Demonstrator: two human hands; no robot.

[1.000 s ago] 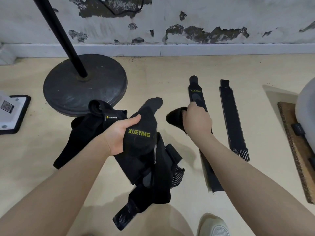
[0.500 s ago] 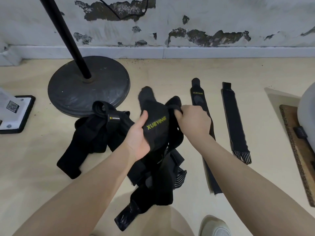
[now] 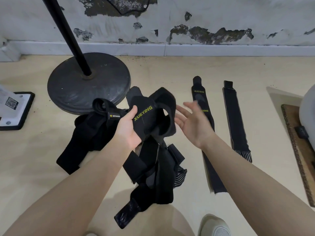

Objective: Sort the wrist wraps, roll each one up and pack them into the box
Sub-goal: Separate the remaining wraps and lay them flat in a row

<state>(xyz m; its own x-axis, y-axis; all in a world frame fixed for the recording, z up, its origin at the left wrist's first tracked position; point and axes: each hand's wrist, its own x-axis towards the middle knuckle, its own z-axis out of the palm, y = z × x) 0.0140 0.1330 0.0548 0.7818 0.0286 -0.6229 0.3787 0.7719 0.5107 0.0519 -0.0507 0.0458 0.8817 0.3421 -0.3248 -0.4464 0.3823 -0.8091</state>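
Head view, right hand (image 3: 192, 123) has released wrap (image 3: 150, 114), left hand (image 3: 127, 128) grip unchanged

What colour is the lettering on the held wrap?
Yellow-green lettering on the black wrap, head view.

2 wrist wraps flat right of the stand base (image 3: 88, 82): one (image 3: 198, 92), another (image 3: 236, 120). 1 tangled wrap pile (image 3: 153, 167) below it, count unclear.

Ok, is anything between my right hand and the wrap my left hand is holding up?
Nothing visible. The right hand is open, just right of the XUEYING wrap gripped by the left hand, with only air between them. The wrap's lower end hangs into the tangled pile below.
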